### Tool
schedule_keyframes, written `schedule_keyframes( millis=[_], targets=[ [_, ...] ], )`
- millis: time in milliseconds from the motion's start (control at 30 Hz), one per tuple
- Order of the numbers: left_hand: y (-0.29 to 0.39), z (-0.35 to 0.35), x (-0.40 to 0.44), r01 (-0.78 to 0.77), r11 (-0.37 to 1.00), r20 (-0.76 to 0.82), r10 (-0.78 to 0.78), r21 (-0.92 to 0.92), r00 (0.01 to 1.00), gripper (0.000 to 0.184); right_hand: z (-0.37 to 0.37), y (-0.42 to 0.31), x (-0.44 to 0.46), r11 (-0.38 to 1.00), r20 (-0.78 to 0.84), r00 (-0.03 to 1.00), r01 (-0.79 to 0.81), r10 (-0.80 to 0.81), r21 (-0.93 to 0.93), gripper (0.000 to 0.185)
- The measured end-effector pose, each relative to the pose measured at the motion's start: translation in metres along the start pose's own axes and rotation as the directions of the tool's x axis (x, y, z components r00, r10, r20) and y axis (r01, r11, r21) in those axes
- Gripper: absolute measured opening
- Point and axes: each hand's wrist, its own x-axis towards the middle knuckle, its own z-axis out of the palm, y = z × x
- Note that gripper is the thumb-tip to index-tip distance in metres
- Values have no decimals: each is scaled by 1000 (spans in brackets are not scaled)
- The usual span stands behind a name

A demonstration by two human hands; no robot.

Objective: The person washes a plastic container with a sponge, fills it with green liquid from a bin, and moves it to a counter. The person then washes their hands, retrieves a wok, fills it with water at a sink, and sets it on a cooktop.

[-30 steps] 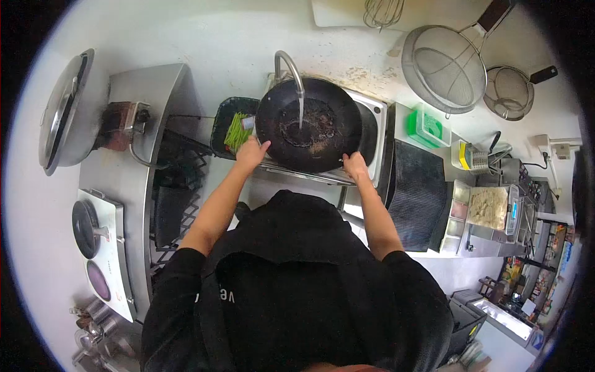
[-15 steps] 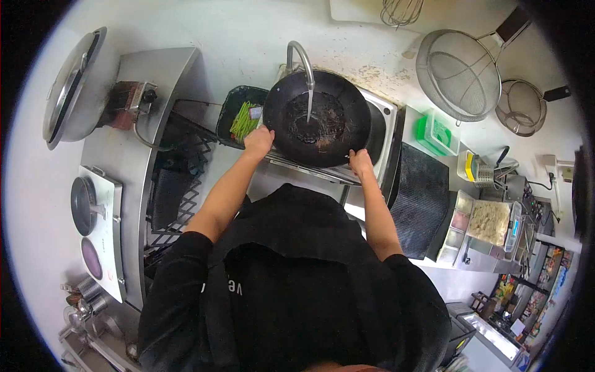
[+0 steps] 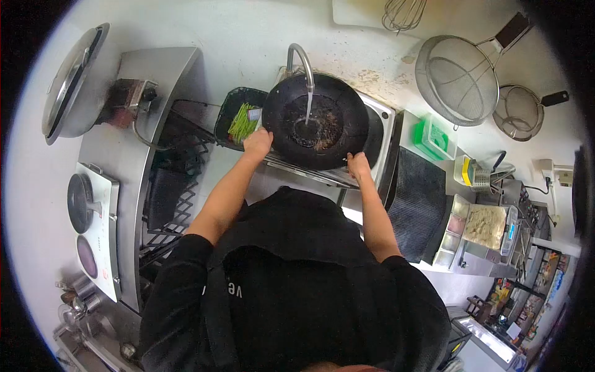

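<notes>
A large black wok [image 3: 353, 121] is held over the sink [image 3: 385, 124], beneath a curved metal faucet [image 3: 300, 52]. Water from the spout runs into the wok, where a dark pool with brownish bits lies at the bottom. My left hand [image 3: 258, 144] is closed on the wok's near left rim. Opposite it, my right hand [image 3: 358, 165] grips the near right edge. Just left of the wok stands a black basket [image 3: 222, 124] with green stalks [image 3: 243, 123] and a small labelled packet inside. The undersides of my fingers are hidden.
Right of the sink are a black ridged mat [image 3: 416, 198] and a green-and-clear container [image 3: 434, 137]. Sieves [image 3: 457, 80] and a whisk [image 3: 403, 13] hang on the wall. A two-plate cooktop [image 3: 99, 229] and a metal counter [image 3: 149, 105] stand at left.
The brownish bits and water in the wok have shifted slightly to the right. Both hands keep their hold, and the water still runs. The camera view has moved a little.
</notes>
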Motion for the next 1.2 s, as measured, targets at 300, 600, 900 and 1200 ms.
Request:
schedule_keyframes(
  millis=[300, 600, 900, 1200],
  targets=[
    [-1, 1, -3, 32, 999, -33, -33, -20, 999, 41, 1, 1, -2, 1000, 44, 999, 9, -10, 22, 46],
    [-4, 4, -4, -51, 997, -85, 46, -55, 995, 38, -16, -18, -23, 1000, 24, 1000, 6, -6, 6, 46],
    [1, -1, -3, 19, 997, -19, -21, -68, 1000, 40, 2, 4, 9, 999, 38, 998, -47, 47, -4, 47],
    [0, 3, -1, 27, 997, -31, -29, -67, 999, 41, 10, 15, 22, 999, 40, 999, 34, -34, -3, 51]
  ],
)
